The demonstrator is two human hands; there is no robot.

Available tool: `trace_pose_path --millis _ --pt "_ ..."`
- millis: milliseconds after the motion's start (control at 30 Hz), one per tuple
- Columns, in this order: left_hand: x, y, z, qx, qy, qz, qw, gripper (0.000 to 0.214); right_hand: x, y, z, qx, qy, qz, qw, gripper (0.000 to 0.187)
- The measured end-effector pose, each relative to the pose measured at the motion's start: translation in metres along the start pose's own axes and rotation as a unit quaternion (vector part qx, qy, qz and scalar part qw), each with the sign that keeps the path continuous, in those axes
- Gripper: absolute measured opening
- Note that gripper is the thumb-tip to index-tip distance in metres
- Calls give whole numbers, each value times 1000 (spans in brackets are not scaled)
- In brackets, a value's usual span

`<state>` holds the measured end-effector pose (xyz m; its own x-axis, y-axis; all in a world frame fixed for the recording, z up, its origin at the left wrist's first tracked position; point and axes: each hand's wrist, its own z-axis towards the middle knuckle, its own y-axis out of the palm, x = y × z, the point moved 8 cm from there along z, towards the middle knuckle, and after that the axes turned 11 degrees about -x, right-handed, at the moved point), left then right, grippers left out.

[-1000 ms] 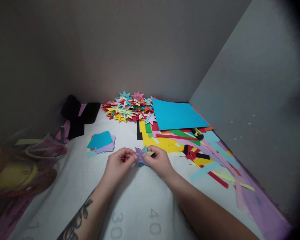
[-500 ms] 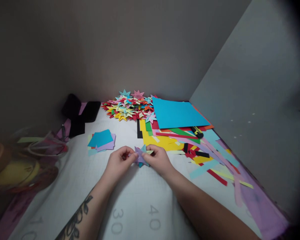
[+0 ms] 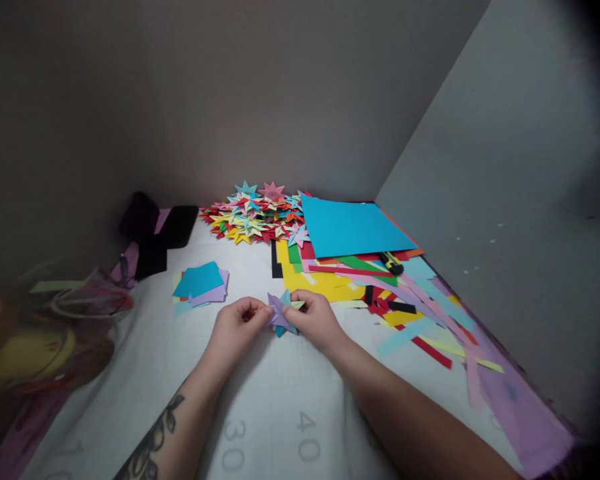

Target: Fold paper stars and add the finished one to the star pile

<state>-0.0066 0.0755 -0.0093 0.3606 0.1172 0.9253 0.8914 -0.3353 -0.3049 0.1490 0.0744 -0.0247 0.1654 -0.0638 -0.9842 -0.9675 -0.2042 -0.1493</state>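
A small folded paper star [image 3: 281,313], purple with blue and pale green points, sits low over the white mat.

1. Two hands: left hand [image 3: 237,325], right hand [image 3: 316,320]
2. One paper star [image 3: 279,312] held between them
3. One heap of finished stars [image 3: 253,217] at the far side, too many to count
4. One small stack of paper squares [image 3: 199,283], left
5. One large blue sheet [image 3: 353,228], far right
6. One utility knife [image 3: 391,263], right
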Motion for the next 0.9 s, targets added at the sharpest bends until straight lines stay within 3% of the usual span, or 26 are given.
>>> trace_pose_path --millis 300,433,533,733,900 --pt "2 0 0 15 16 6 1000 25 -3 5 0 -23 2 -2 1000 20" --pt "7 0 0 29 70 20 997 21 -8 6 -1 -30 -7 -20 999 25" --pt "9 4 1 17 100 -29 994 20 -7 6 -1 -38 -7 -18 999 23" --pt "-3 6 2 34 66 -140 987 30 -12 7 -1 -56 -29 -6 998 19" --pt "-3 8 1 38 72 -163 983 29 -13 10 -2 -74 -23 27 997 14"
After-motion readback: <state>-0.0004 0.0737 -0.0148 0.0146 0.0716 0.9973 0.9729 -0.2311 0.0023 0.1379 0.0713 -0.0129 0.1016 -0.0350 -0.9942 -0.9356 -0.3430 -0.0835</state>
